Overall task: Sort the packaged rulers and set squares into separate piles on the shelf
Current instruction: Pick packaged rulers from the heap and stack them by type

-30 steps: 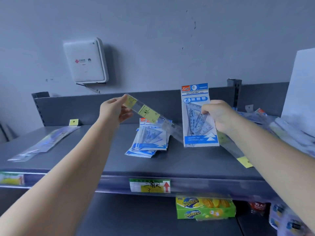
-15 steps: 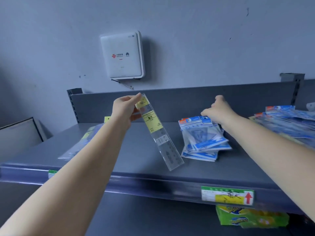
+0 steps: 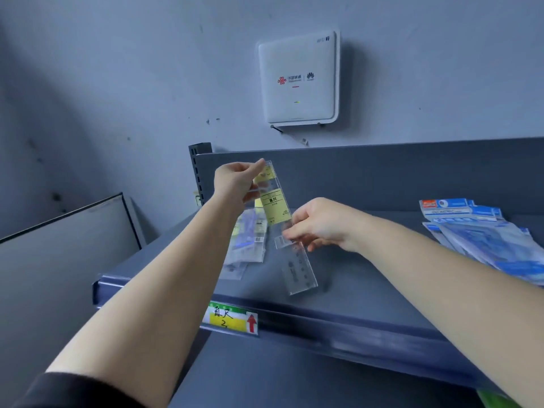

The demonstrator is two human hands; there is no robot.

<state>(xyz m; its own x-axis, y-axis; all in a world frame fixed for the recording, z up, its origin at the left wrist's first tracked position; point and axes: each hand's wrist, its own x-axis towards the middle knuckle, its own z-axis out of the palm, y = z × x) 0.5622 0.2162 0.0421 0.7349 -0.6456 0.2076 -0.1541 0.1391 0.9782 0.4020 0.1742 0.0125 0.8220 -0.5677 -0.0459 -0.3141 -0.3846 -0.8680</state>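
Both hands hold one packaged ruler [image 3: 282,222] above the shelf [image 3: 353,293]: the left hand [image 3: 235,181] pinches its top end, the right hand [image 3: 318,225] grips its middle. Ruler pile [image 3: 250,240] lies at nine o'clock, set squares [image 3: 482,234] at three.

Bare shelf [image 3: 368,278] between two piles

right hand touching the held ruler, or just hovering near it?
Touching. In the head view the right hand has fingertips pinching the ruler mid-length, while the left hand holds its top end.
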